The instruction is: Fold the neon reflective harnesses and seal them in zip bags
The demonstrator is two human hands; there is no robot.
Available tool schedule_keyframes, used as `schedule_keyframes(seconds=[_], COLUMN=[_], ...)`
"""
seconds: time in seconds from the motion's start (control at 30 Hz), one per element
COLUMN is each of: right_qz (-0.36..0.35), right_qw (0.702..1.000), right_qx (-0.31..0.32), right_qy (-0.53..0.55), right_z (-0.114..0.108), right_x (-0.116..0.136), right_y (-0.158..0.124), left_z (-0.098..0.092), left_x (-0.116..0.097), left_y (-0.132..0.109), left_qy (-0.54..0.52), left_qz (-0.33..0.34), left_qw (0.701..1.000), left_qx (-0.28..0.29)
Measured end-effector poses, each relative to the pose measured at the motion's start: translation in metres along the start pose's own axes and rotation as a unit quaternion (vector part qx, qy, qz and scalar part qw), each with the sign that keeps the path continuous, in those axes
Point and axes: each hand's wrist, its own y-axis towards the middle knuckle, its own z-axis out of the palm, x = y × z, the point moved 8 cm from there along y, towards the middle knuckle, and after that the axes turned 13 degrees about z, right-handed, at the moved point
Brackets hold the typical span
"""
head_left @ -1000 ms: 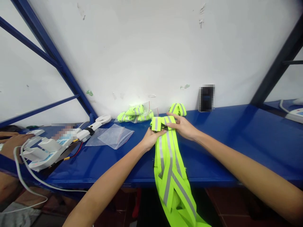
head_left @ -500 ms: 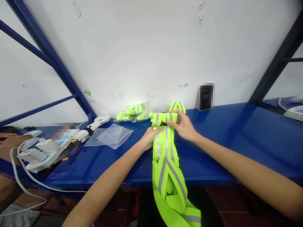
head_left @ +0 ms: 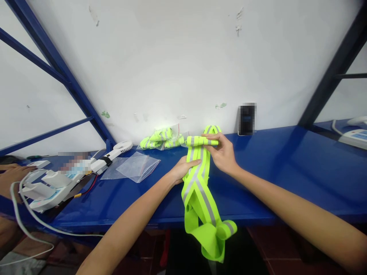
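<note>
A neon-yellow reflective strap bundle (head_left: 197, 187) with grey stripes runs from mid-table over the front edge, its loose loops hanging below. Its far end is folded into a small roll. My right hand (head_left: 223, 152) pinches the right end of that roll between thumb and fingers. Just nearer to me, my left hand (head_left: 183, 168) grips the flat straps, thumb on top and fingers underneath. Behind the roll, by the wall, sits another looped neon strap (head_left: 213, 129). To its left lie neon straps in clear bags (head_left: 160, 137).
Clear zip bags (head_left: 137, 166) lie flat on the blue table (head_left: 272, 168), left of my hands. Further left are a white handheld fan (head_left: 123, 146) and a power strip (head_left: 54, 187) with cables. A co-worker's hand (head_left: 14, 175) rests there. A dark device (head_left: 246, 119) leans on the wall.
The far end of the straps has been turned over into a tighter roll. The hanging loops have drawn up toward the table, and my left hand keeps its grip.
</note>
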Motion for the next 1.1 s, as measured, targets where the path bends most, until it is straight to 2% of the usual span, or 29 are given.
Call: schedule_keyframes(seconds=[0.2, 0.5, 0.63, 0.73, 0.87, 0.97, 1.1], right_qz=[0.012, -0.102, -0.121, -0.104, -0.069, -0.038, 0.055], right_qw=[1.000, 0.982, 0.970, 0.964, 0.970, 0.971, 0.974], right_qx=[0.006, 0.067, 0.114, 0.153, 0.148, 0.168, 0.200], right_qy=[-0.028, -0.143, -0.179, -0.193, -0.178, -0.166, -0.093], right_z=[-0.001, 0.007, 0.011, 0.018, 0.019, 0.019, 0.016], right_x=[0.000, 0.010, 0.014, 0.013, 0.008, 0.000, -0.020], right_y=[-0.001, -0.011, -0.016, -0.018, -0.014, -0.009, -0.002], left_z=[-0.001, 0.000, -0.004, -0.009, -0.011, -0.011, -0.014], left_x=[-0.007, -0.012, -0.012, -0.010, -0.009, -0.011, -0.011], left_y=[-0.001, -0.003, -0.002, 0.000, 0.001, 0.000, 0.000], left_qy=[0.026, 0.009, -0.002, 0.000, 0.020, 0.037, 0.063], left_qz=[0.011, 0.034, 0.046, 0.058, 0.070, 0.075, 0.079], left_qw=[1.000, 0.999, 0.999, 0.998, 0.997, 0.996, 0.994], left_qx=[-0.004, 0.031, 0.022, -0.003, -0.011, -0.018, -0.039])
